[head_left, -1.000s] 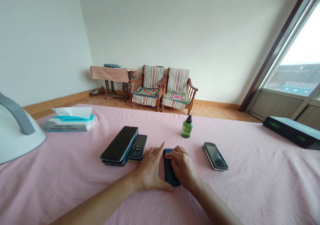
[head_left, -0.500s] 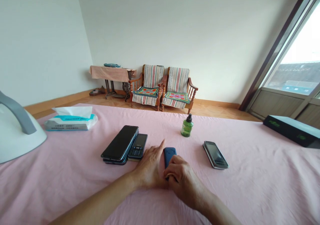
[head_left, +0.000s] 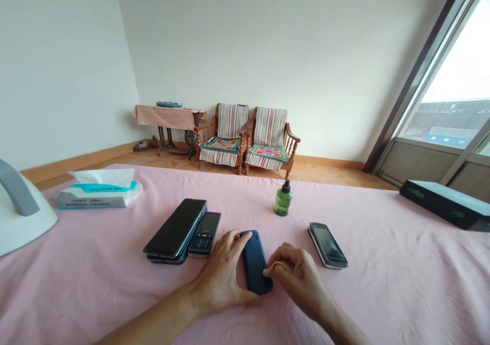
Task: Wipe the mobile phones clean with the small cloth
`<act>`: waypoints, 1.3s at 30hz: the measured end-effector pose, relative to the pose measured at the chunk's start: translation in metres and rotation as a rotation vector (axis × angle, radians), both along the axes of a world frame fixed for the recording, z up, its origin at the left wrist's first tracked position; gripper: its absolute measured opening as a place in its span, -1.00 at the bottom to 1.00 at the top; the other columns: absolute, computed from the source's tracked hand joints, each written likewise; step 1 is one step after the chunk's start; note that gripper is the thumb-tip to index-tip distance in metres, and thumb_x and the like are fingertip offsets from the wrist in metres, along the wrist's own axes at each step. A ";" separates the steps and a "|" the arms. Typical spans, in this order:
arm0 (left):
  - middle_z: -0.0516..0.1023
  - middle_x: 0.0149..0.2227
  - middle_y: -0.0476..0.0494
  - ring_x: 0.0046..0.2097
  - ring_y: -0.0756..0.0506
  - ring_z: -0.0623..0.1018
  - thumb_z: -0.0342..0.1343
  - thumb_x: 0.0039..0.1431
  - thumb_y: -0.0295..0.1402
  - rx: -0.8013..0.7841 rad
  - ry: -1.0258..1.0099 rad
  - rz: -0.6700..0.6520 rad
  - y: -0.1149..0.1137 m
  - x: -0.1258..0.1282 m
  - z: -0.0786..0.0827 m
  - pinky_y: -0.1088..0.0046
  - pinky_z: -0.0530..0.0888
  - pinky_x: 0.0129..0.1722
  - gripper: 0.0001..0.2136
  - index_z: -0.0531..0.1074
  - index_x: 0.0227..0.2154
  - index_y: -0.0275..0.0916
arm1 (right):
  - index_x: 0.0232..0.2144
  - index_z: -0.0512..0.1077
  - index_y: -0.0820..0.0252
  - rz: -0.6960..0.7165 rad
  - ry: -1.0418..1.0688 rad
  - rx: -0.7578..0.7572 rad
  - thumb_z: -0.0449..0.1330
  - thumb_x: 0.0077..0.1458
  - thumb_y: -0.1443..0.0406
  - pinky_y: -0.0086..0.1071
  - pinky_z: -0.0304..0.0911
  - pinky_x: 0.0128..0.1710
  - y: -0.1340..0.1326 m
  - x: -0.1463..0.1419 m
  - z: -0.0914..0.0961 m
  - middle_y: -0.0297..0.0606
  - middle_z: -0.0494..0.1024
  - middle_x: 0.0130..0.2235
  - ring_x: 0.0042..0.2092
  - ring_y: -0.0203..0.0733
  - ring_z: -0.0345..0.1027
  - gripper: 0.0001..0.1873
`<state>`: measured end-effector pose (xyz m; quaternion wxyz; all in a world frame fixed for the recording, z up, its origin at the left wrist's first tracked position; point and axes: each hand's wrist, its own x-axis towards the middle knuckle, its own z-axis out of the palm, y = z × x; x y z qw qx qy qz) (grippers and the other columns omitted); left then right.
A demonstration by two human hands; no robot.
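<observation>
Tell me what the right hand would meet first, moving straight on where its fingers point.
The right hand would likely meet the dark blue phone first; they may already touch at its edge, as depth there is unclear.

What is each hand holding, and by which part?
The left hand holds the blue phone near its far and near ends. The right hand pinches a small yellowish piece; by which part cannot be told.

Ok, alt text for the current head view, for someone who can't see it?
A left hand braces a dark blue phone on a pink cloth while the right hand pinches a small yellowish item by the phone's edge. To the left lie stacked phones and a keypad phone; to the right, a gray phone; beyond, a green pump bottle.
</observation>
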<state>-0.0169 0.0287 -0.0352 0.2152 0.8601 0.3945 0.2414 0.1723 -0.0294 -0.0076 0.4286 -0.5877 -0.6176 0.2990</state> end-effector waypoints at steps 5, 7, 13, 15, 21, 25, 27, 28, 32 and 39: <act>0.07 0.25 -0.29 0.23 -0.39 0.13 0.45 -0.46 -0.19 -0.020 -0.038 0.035 -0.004 -0.001 -0.006 0.00 0.16 0.19 0.09 0.03 0.23 -0.13 | -0.62 0.49 0.23 0.002 0.224 -0.073 0.20 -0.19 0.43 -0.48 0.10 -0.49 0.006 -0.011 -0.007 -0.35 0.40 -0.53 -0.46 -0.31 0.24 -0.92; 0.06 0.26 -0.29 0.25 -0.38 0.12 0.45 -0.43 -0.19 -0.034 -0.024 0.025 -0.004 -0.001 -0.006 0.01 0.14 0.21 0.08 0.02 0.24 -0.14 | -0.62 0.48 0.24 -0.003 0.317 -0.110 0.22 -0.20 0.42 -0.50 0.06 -0.52 0.007 -0.014 -0.008 -0.38 0.37 -0.57 -0.50 -0.35 0.19 -0.95; 0.05 0.29 -0.25 0.27 -0.31 0.12 0.36 -0.20 -0.18 -0.037 0.008 -0.131 -0.003 -0.002 0.002 0.07 0.14 0.23 -0.07 0.02 0.25 -0.16 | -0.59 0.44 0.28 -0.023 0.621 -0.216 0.28 -0.21 0.26 -0.52 -0.08 -0.59 0.005 -0.014 0.004 -0.42 0.31 -0.64 -0.59 -0.43 0.07 -0.83; 0.16 0.25 -0.23 0.24 -0.29 0.19 0.30 -0.13 -0.31 -0.003 -0.025 -0.164 -0.006 0.001 0.007 0.11 0.17 0.21 -0.18 0.07 0.23 -0.17 | -0.58 0.44 0.28 -0.014 0.649 -0.208 0.30 -0.21 0.24 -0.52 -0.06 -0.59 0.001 -0.017 0.007 -0.41 0.33 -0.62 -0.58 -0.42 0.08 -0.81; 0.44 -0.15 -0.15 -0.13 -0.14 0.47 0.11 -0.07 -0.53 0.084 -0.110 -0.079 -0.018 0.006 0.024 0.35 0.43 -0.09 -0.53 0.36 -0.01 -0.22 | -0.56 0.44 0.24 0.057 0.533 -0.081 0.27 -0.08 0.27 -0.52 0.03 -0.56 -0.003 -0.025 0.004 -0.41 0.36 -0.58 -0.55 -0.40 0.12 -0.85; 0.39 -0.38 -0.06 -0.35 -0.05 0.45 0.01 0.00 -0.57 0.123 -0.079 -0.051 -0.025 0.006 0.028 0.50 0.41 -0.33 -0.74 0.45 -0.24 -0.26 | -0.51 0.48 0.20 -0.135 0.306 0.193 0.23 0.00 0.24 -0.46 0.19 -0.40 0.007 -0.012 -0.004 -0.33 0.41 -0.46 -0.40 -0.28 0.28 -0.86; 0.36 -0.43 -0.03 -0.39 -0.03 0.43 0.00 0.05 -0.55 0.105 -0.077 -0.067 -0.028 0.006 0.029 0.52 0.38 -0.38 -0.83 0.46 -0.34 -0.26 | -0.45 0.51 0.18 -0.205 0.199 0.280 0.22 0.02 0.22 -0.42 0.23 -0.33 0.015 -0.002 -0.009 -0.28 0.44 -0.40 -0.33 -0.21 0.34 -0.85; 0.36 -0.45 -0.02 -0.40 -0.03 0.43 0.01 0.07 -0.55 0.096 -0.083 -0.078 -0.029 0.007 0.029 0.53 0.37 -0.38 -0.84 0.46 -0.36 -0.25 | -0.43 0.52 0.17 -0.224 0.160 0.294 0.22 0.03 0.21 -0.40 0.24 -0.31 0.018 0.003 -0.011 -0.26 0.45 -0.38 -0.31 -0.19 0.35 -0.84; 0.36 -0.45 -0.01 -0.39 -0.03 0.42 0.02 0.07 -0.55 0.069 -0.092 -0.109 -0.029 0.008 0.027 0.52 0.36 -0.37 -0.85 0.45 -0.35 -0.24 | -0.40 0.53 0.18 -0.217 0.101 0.290 0.19 0.07 0.20 -0.40 0.26 -0.35 0.021 0.006 -0.017 -0.23 0.45 -0.37 -0.33 -0.19 0.37 -0.82; 0.37 -0.44 -0.01 -0.38 -0.03 0.43 0.05 0.07 -0.53 0.055 -0.113 -0.083 -0.026 0.006 0.017 0.52 0.33 -0.39 -0.91 0.42 -0.42 -0.24 | -0.35 0.50 0.16 0.007 -0.010 0.336 0.08 0.14 0.34 -0.47 0.25 -0.39 0.004 -0.018 -0.014 -0.26 0.40 -0.37 -0.37 -0.27 0.34 -0.82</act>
